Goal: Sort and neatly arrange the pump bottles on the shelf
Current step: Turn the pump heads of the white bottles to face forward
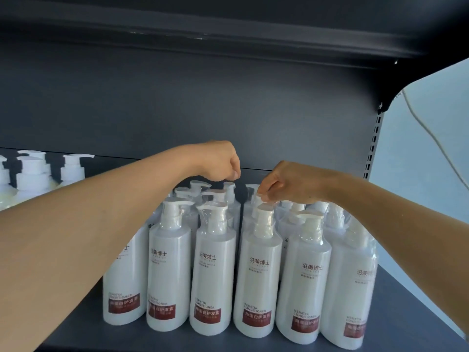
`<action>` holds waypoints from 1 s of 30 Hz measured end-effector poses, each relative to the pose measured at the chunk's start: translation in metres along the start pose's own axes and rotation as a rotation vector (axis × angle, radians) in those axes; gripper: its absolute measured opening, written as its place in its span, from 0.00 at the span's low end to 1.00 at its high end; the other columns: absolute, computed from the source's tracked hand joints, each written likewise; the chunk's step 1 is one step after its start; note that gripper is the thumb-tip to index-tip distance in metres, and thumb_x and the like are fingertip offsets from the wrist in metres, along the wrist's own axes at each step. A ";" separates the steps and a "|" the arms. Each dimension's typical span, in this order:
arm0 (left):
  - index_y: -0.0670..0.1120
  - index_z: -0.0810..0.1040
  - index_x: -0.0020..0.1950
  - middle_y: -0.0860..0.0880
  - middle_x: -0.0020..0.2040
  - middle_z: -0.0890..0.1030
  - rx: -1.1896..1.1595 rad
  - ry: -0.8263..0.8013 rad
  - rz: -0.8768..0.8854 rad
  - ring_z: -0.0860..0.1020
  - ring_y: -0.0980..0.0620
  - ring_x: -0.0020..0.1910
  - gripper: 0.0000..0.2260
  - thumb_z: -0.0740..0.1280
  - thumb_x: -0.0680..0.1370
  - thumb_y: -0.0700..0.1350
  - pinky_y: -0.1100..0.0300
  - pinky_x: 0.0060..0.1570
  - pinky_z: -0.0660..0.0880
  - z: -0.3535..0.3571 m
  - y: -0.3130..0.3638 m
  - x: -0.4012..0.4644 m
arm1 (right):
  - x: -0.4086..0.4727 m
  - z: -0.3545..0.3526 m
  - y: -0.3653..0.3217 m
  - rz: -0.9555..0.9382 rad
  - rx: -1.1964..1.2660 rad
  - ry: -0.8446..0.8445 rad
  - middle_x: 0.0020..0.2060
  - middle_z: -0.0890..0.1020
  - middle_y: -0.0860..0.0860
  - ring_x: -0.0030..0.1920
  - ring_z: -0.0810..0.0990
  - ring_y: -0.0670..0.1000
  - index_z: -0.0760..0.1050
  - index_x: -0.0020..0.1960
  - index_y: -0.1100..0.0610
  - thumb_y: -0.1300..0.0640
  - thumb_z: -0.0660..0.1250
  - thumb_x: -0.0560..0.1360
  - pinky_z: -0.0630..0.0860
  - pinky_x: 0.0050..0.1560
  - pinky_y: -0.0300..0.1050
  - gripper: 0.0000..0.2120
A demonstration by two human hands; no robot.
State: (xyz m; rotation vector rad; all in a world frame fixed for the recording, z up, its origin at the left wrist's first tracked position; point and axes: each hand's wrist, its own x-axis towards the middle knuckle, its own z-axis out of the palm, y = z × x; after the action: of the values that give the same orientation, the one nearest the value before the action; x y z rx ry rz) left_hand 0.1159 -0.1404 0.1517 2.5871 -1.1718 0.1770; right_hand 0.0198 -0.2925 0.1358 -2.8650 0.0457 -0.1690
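Observation:
Several white pump bottles (213, 273) with red-brown labels stand in rows on the dark shelf (406, 295). The front row runs from left to right, and more rows stand behind it. My left hand (218, 161) hovers with curled fingers just above the pump head of a back-row bottle (229, 191); a small gap shows and it holds nothing. My right hand (286, 182) reaches in from the right and pinches the pump head of a second-row bottle (256, 199), right behind the front-row bottle (258, 273).
Another group of white pump bottles (33, 174) with yellowish bodies stands at the back left of the shelf. The upper shelf (228, 31) hangs overhead. A perforated upright (373, 146) closes the right side, and a cable (431, 133) hangs beyond it.

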 end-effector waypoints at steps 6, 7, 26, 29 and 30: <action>0.47 0.82 0.54 0.51 0.54 0.81 0.065 -0.054 -0.036 0.77 0.49 0.54 0.09 0.66 0.77 0.46 0.56 0.57 0.74 0.005 -0.004 0.014 | 0.012 -0.015 0.007 0.079 0.000 0.131 0.45 0.84 0.48 0.49 0.81 0.49 0.81 0.48 0.59 0.58 0.60 0.78 0.76 0.56 0.44 0.11; 0.46 0.82 0.54 0.50 0.53 0.82 0.085 -0.076 -0.042 0.78 0.49 0.51 0.09 0.66 0.77 0.46 0.55 0.57 0.75 0.007 -0.005 0.017 | 0.016 -0.016 0.008 0.087 -0.029 0.132 0.47 0.83 0.49 0.52 0.80 0.52 0.81 0.48 0.58 0.60 0.60 0.77 0.75 0.58 0.46 0.10; 0.42 0.83 0.51 0.45 0.48 0.85 0.001 -0.138 -0.046 0.82 0.48 0.46 0.07 0.69 0.74 0.40 0.55 0.55 0.76 0.011 -0.014 0.033 | 0.043 0.000 0.008 0.074 -0.074 0.007 0.53 0.84 0.53 0.53 0.81 0.51 0.80 0.58 0.59 0.59 0.67 0.76 0.74 0.58 0.41 0.12; 0.42 0.83 0.50 0.45 0.48 0.85 -0.010 -0.136 -0.046 0.83 0.48 0.46 0.07 0.69 0.74 0.40 0.56 0.54 0.76 0.011 -0.015 0.033 | 0.044 0.002 0.008 0.081 -0.055 0.012 0.53 0.83 0.53 0.53 0.81 0.51 0.80 0.58 0.59 0.59 0.66 0.76 0.74 0.56 0.41 0.12; 0.43 0.83 0.50 0.46 0.48 0.85 -0.003 -0.143 -0.047 0.82 0.48 0.44 0.07 0.69 0.74 0.40 0.57 0.54 0.76 0.012 -0.015 0.034 | 0.043 0.002 0.008 0.085 -0.053 0.007 0.53 0.83 0.52 0.53 0.81 0.51 0.79 0.58 0.58 0.58 0.66 0.76 0.74 0.56 0.41 0.12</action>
State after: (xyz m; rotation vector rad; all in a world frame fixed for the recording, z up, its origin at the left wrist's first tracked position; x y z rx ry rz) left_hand 0.1491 -0.1590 0.1452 2.6591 -1.1550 -0.0205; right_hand 0.0629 -0.3014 0.1363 -2.9089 0.1750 -0.1630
